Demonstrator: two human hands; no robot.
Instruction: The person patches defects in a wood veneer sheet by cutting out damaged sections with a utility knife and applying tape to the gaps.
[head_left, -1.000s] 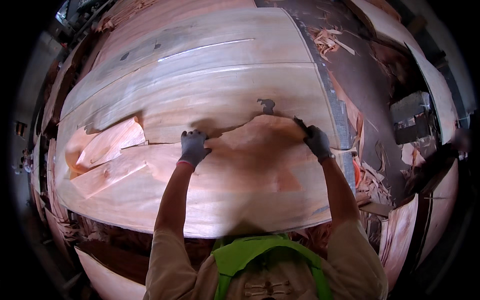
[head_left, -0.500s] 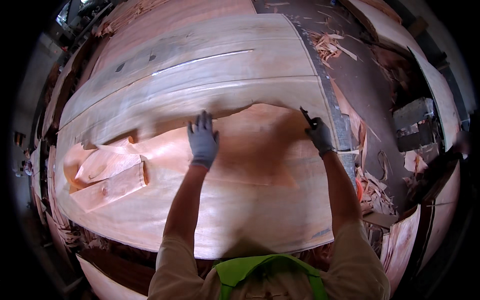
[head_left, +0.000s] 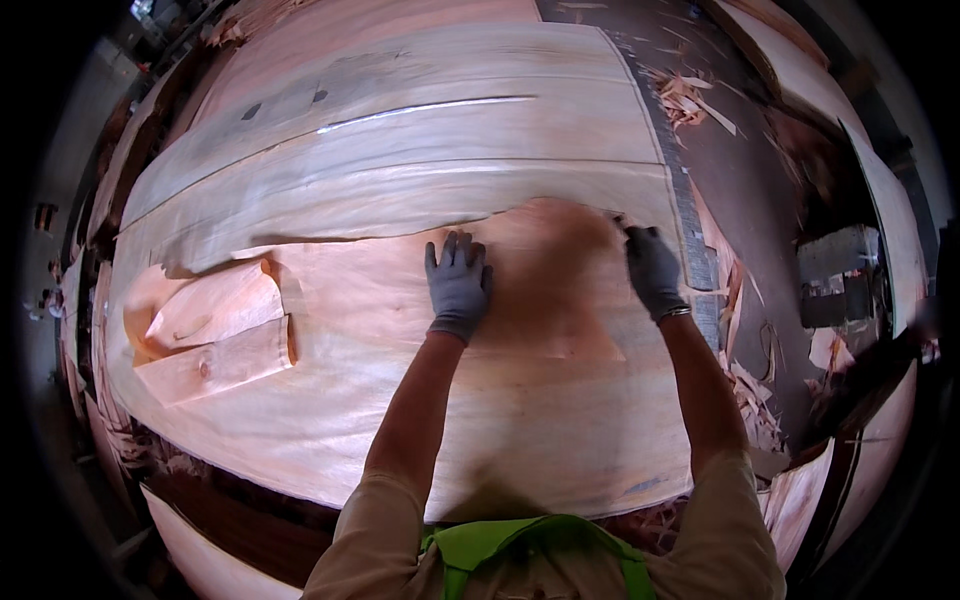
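While hands [head_left: 460, 287] [head_left: 654, 270] work veneer [head_left: 385, 285] — folded (leftward), pale sheet [head_left: 300, 430] beneath, scraps [head_left: 685, 100] aside

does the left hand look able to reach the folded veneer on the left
Probably yes: the left hand lies open on the reddish sheet, and nothing visible stands between it and the folded veneer, though with a stretch.

Near the right edge of the pale surface [head_left: 350, 430], my right hand [head_left: 652, 272] is hiding most of a dark implement [head_left: 619, 219], its end appearing too small to identify. My left hand [head_left: 459, 284] is covering part of the reddish veneer [head_left: 370, 285], whose folds toward the left edge are concealing more. Beyond the far edge, a pink sheet [head_left: 390, 18] is leaving view; my green garment [head_left: 485, 540] is being cut off below.
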